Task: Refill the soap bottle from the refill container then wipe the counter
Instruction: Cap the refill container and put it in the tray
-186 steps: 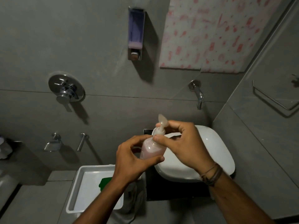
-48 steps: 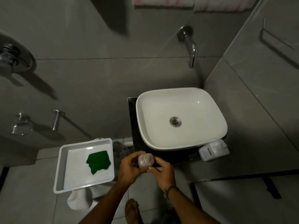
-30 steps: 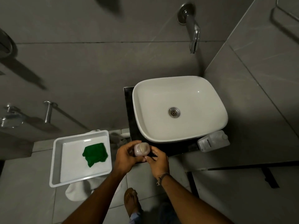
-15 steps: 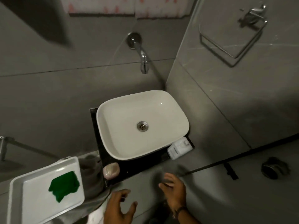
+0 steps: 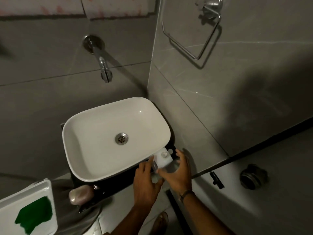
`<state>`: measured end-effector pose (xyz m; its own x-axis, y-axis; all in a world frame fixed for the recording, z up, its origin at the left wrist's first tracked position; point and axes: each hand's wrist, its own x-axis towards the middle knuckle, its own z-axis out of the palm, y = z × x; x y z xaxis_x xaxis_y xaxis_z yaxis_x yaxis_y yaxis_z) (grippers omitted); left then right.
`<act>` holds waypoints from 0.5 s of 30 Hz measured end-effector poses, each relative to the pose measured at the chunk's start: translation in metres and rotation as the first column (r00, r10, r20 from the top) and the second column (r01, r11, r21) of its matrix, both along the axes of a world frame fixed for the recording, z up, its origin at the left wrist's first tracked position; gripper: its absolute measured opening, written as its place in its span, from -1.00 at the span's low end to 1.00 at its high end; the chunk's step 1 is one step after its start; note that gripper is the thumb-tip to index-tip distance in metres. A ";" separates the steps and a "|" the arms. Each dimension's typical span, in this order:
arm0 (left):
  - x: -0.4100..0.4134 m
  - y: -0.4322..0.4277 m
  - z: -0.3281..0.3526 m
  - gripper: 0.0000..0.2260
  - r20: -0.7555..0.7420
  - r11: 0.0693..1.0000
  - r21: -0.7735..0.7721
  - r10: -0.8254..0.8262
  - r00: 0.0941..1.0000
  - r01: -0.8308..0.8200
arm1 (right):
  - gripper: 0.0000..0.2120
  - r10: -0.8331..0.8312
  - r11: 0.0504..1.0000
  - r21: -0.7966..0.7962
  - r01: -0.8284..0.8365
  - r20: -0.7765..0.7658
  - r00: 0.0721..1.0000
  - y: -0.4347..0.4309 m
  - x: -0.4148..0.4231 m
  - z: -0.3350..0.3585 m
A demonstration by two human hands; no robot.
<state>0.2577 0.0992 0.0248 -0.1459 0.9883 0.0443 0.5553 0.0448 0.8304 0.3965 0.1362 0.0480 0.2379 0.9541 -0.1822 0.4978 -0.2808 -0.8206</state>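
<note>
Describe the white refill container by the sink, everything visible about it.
The refill container is a small, boxy, white jug of translucent-looking plastic with a round white cap on top, closed as far as can be seen. It sits at the sink's front right corner on the dark counter, close to the basin's rim. The left hand touches its left side and the right hand cups its right side; its lower body is hidden.

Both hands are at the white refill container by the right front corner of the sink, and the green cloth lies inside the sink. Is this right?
Not quite. In the head view the green cloth lies in the white tray to the left, not inside the sink. Both hands, left and right, are at the refill container as you say.
</note>
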 end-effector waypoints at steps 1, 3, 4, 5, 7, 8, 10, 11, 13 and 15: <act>0.006 0.003 -0.001 -0.15 -0.025 1.000 0.002 0.008 1.000 -0.008 | -0.03 0.025 1.000 -0.004 -0.025 -0.015 1.000 0.001 0.006 -0.002; 0.017 0.007 -0.003 -0.11 -0.089 1.000 -0.005 0.025 0.996 -0.026 | -0.18 0.084 0.996 0.006 -0.084 -0.074 0.994 0.001 0.019 -0.006; 0.021 0.009 -0.004 -0.10 -0.126 0.999 -0.013 0.033 0.991 -0.035 | -0.27 0.101 0.995 0.016 -0.099 -0.110 0.989 0.001 0.024 -0.008; 0.024 0.010 -0.005 -0.09 -0.165 0.999 -0.023 0.041 0.985 -0.045 | -0.36 0.095 0.995 0.027 -0.092 -0.134 0.986 0.002 0.029 -0.011; 0.031 0.013 -0.007 -0.09 -0.235 0.996 -0.054 0.063 0.970 -0.077 | -0.49 0.038 0.999 0.025 -0.035 -0.122 0.992 0.011 0.037 -0.018; 0.035 0.014 -0.008 -0.09 -0.265 0.993 -0.075 0.073 0.961 -0.096 | -0.51 0.012 1.000 0.008 -0.011 -0.088 0.996 0.018 0.039 -0.021; 0.040 0.016 -0.009 -0.11 -0.316 0.986 -0.104 0.092 0.944 -0.131 | -0.52 -0.006 0.999 -0.048 0.005 -0.019 1.000 0.032 0.042 -0.028; 0.043 0.017 -0.010 -0.12 -0.336 0.983 -0.111 0.104 0.936 -0.149 | -0.51 0.000 0.998 -0.070 0.000 0.012 1.000 0.039 0.043 -0.033; 0.048 0.019 -0.012 -0.11 -0.358 0.977 -0.111 0.132 0.924 -0.182 | -0.49 0.032 0.997 -0.073 -0.024 0.103 0.994 0.053 0.044 -0.042; 0.053 0.023 -0.010 -0.06 -0.366 0.974 -0.103 0.152 0.918 -0.202 | -0.53 0.080 0.995 -0.072 -0.068 0.181 0.980 0.065 0.044 -0.049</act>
<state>0.3106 0.1218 0.0146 -0.3190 0.9477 -0.0071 0.7836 0.2679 0.5605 0.4401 0.2011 -0.0012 0.2023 0.9577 -0.2045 0.6597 -0.2876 -0.6944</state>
